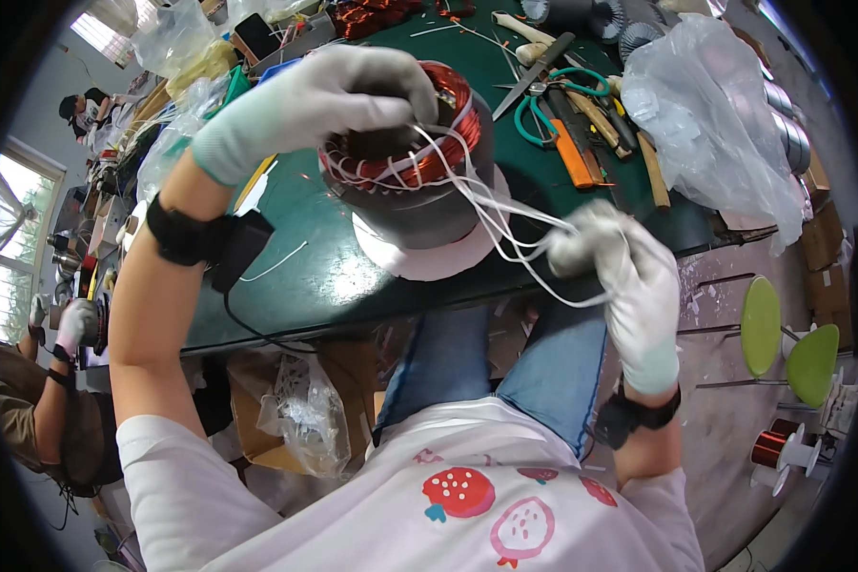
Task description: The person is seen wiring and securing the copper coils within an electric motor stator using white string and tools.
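A motor stator (405, 214), a grey metal cylinder, stands upright on a white round pad (429, 264) at the table's front. Its copper winding (453, 95) shows at the top, wrapped with loops of white lacing cord (505, 205). My gloved left hand (367, 91) reaches over the winding's rim, with thumb and fingers closed at the cord; the fingertips are partly hidden. Off to the right of the stator, my gloved right hand (620, 272) is closed around several strands of the same cord, which stretch fairly taut from the winding.
Scissors (543, 91) with teal handles, an orange-handled tool (577, 148) and wooden-handled tools lie right of the stator. A clear plastic bag (710, 124) covers the table's right end. Green stools (761, 326) stand on the floor at right. Another person (43, 410) works at far left.
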Demonstrator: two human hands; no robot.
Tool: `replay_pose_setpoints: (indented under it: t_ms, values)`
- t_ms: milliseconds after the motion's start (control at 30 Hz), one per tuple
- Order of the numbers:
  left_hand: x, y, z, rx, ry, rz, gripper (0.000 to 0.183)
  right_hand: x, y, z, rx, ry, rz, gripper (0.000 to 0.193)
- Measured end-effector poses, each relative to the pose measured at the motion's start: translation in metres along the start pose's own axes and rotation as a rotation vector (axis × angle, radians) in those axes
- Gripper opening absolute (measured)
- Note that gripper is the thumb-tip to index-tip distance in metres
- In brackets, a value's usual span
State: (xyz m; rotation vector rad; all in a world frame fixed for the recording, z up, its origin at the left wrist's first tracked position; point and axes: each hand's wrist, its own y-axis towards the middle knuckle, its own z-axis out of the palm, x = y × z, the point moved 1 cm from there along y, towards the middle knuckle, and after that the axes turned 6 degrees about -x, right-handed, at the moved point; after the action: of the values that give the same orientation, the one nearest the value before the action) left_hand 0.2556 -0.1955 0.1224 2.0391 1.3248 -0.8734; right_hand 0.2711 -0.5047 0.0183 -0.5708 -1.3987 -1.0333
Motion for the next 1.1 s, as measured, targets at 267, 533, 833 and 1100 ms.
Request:
replay_pose_setpoints:
  t_ms: [267, 533, 833, 1100]
  values:
    - [-0.004, 0.005, 0.0, 0.067, 0.716, -0.041, 0.012, -0.004, 0.025, -0.01, 0.244, -0.884, -0.7, 0.024]
    - [0.006, -0.016, 0.007, 0.037, 0.281, -0.041, 0.013, -0.053, -0.187, -0.374, -0.876, 0.806, 0.075, 0.023]
    - [-0.017, -0.003, 0.026, -0.294, 0.638, 0.082, 0.013, -0.075, -0.101, -0.277, -0.556, 1.043, 0.268, 0.02]
    - [-0.007, -0.005, 0.063, -0.729, -0.225, -0.013, 0.025, -0.053, -0.067, -0.244, -0.984, 0.276, -0.199, 0.014]
